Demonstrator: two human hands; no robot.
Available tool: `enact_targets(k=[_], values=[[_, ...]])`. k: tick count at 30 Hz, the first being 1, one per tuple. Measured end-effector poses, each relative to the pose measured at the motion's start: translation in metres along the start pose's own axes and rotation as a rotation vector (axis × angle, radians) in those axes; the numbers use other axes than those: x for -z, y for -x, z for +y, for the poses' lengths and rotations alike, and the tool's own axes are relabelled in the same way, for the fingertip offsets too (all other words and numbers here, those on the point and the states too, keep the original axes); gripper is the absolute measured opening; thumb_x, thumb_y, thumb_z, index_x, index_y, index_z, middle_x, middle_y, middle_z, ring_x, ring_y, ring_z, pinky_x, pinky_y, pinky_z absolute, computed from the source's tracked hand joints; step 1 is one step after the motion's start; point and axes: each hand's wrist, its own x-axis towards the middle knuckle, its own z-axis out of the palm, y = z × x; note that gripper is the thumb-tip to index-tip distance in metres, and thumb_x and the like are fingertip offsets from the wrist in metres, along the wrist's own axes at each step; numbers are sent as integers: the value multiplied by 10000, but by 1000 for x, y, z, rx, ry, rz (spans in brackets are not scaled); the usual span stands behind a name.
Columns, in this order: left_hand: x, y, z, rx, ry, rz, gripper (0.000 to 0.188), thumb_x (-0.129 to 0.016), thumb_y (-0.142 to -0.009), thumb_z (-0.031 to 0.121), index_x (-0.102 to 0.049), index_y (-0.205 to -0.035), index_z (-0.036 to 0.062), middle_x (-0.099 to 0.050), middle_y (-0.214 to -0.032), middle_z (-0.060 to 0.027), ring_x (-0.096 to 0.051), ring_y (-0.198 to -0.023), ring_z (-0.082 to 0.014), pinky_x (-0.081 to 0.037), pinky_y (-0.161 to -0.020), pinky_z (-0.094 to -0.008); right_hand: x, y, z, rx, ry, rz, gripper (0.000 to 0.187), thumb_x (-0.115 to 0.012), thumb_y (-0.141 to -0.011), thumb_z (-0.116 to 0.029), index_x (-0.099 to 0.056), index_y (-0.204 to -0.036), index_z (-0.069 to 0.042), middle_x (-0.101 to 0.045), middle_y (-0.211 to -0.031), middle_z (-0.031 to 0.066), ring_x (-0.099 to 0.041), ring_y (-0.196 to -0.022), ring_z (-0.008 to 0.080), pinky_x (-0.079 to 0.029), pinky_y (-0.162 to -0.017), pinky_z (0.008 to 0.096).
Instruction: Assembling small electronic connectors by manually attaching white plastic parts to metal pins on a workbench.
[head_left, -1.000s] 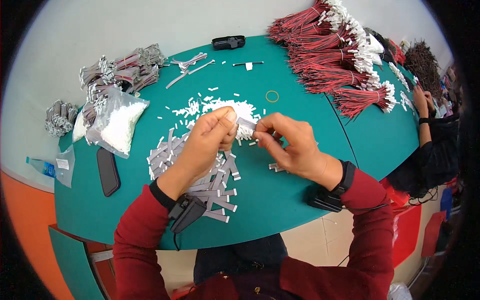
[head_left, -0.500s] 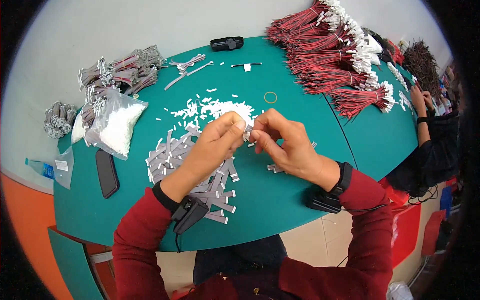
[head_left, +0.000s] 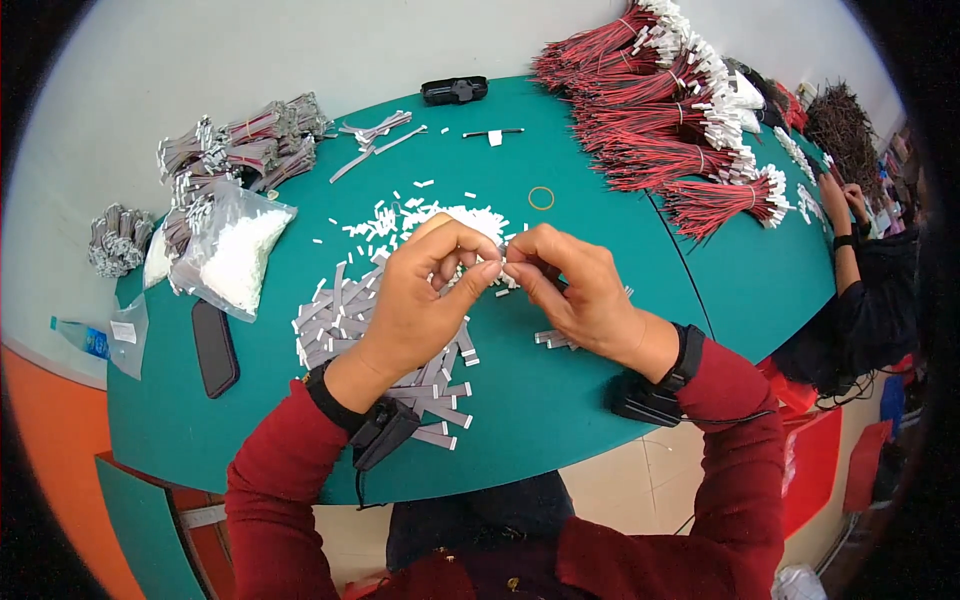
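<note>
My left hand (head_left: pixel 425 290) and my right hand (head_left: pixel 585 300) meet fingertip to fingertip above the table. Both are closed in a pinch, thumb against forefinger. A short grey ribbon cable, mostly hidden by the fingers, is in my right hand, and a tiny white piece shows between the two thumbs. Just beyond the hands spreads a heap of small white connector housings (head_left: pixel 385 222). Under my left wrist lies a loose pile of grey ribbon cables (head_left: pixel 325 325) with white ends. Several more cables (head_left: pixel 552 339) lie beneath my right hand.
Bundled grey cables (head_left: pixel 258 130) and a clear bag of white pieces (head_left: pixel 238 260) stand left, by a phone (head_left: pixel 214 347). Red-black wire bundles (head_left: pixel 650 140) are stacked far right. A rubber band (head_left: pixel 541 198) and black case (head_left: pixel 454 90) lie beyond. A co-worker's hands (head_left: pixel 845 205) work at right.
My left hand has turned and its fingers have opened into a rounder pinch, its thumb now level with the right thumb. The grey strip between the hands is less visible. The right hand has hardly moved.
</note>
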Motion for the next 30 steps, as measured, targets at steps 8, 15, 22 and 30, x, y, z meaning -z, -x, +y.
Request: enact_targets(k=[8, 15, 22, 30], values=[[7, -4, 6, -109, -140, -51, 81, -652, -766, 44, -607, -834, 50, -521, -782, -12, -446, -683, -90, -340, -585, -216, 4, 1, 0, -115, -83, -94, 67, -571, -851, -29, -522, -891, -6, -519, -708, 26, -477, -570, 64, -398, -501, 212], [9, -4, 7, -231, -213, -15, 117, -658, -732, -4, -635, -828, 58, -543, -789, -31, -496, -721, -117, -379, -602, -239, 10, -5, -5, -523, -541, -217, 145, -564, -886, -153, -556, -883, -8, -520, -698, -7, -491, -579, 45, -419, -499, 195], [9, -5, 8, -201, -186, -55, 130, -652, -745, 12, -628, -865, 56, -546, -793, -34, -507, -736, -117, -401, -629, -242, 11, -5, -3, -551, -632, -212, 183, -577, -880, -183, -591, -831, -8, -522, -683, -12, -501, -580, 38, -449, -496, 197], [6, -6, 2, 258, 301, -113, 143, -538, -885, 193, -550, -943, 63, -511, -756, 9, -458, -672, -65, -360, -562, -202, 11, -5, 1, -556, -640, -146, 156, -579, -872, -153, -606, -821, -8, -540, -695, -4, -507, -573, 49, -456, -492, 201]])
